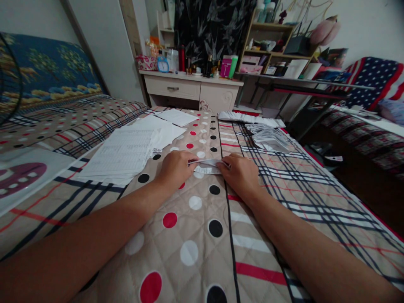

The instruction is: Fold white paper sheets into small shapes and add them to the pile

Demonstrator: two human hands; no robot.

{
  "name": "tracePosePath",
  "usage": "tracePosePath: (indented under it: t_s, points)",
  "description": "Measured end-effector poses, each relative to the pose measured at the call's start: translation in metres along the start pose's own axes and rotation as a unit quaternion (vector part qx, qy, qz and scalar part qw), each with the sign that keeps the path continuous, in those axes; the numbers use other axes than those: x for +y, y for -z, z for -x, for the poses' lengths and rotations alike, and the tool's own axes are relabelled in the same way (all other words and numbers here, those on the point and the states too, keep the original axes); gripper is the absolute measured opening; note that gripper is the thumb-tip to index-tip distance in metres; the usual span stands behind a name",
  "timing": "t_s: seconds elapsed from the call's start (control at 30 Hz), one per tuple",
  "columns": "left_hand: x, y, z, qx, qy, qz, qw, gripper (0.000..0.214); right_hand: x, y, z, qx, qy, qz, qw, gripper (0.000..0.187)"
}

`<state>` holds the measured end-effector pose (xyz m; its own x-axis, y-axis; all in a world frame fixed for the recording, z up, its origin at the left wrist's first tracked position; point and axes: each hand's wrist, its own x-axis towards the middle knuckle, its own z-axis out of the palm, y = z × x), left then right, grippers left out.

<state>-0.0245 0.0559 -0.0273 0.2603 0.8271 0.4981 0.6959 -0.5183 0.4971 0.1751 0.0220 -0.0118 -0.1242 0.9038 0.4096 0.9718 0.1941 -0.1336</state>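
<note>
Spotted and plaid bedcover (195, 252) spreads out beneath me, and at its middle my two hands meet over one paper slip (208, 167). My left hand (175, 167) pinches the slip's left end between thumb and curled fingers. My right hand (241, 172) pinches the right end the same way, knuckles up, so the fingertips under the paper are hidden. The slip lies low, touching or just above the quilting, on the seam where the dots give way to the plaid. A stack of printed sheets (121, 153) sits just to my left. A heap of small white slips (269, 139) lies farther off to the right, and a dresser (192, 88) crowded with bottles stands beyond the bed's end. As I judge it, thin paper on a soft surface calls for a light, even pinch at both ends. It also needs the edges squared before any pressure goes on, and the pressing done by a finger run along the paper rather than down into the padding, which would give way and crumple it.
</note>
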Motion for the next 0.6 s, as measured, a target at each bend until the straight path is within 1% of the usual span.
tracePosePath:
  t_s: [0.07,0.17,0.3,0.4,0.5,0.6]
  points:
    - [0.003,0.004,0.000,0.008,0.015,-0.039,0.999,0.007,0.000,0.001,0.000,-0.007,-0.005,0.015,1.000,0.024]
    - [0.007,0.007,0.000,0.020,0.022,-0.052,0.998,0.003,-0.002,0.001,0.000,-0.003,0.004,0.013,1.000,0.022]
    - [0.010,0.004,-0.001,-0.004,0.010,-0.060,0.998,0.004,-0.007,-0.002,0.000,0.005,0.029,0.020,0.999,0.022]
    - [0.009,0.002,-0.002,-0.008,0.000,-0.058,0.998,0.004,-0.007,-0.003,0.000,0.005,0.035,0.020,0.999,0.021]
    - [0.006,0.002,-0.002,-0.012,-0.006,-0.068,0.998,0.010,-0.003,-0.003,-0.002,0.001,0.026,-0.004,1.000,0.018]
    - [0.003,0.002,-0.002,-0.003,-0.021,-0.065,0.998,0.023,0.003,-0.004,-0.004,0.019,0.020,-0.039,0.999,0.015]
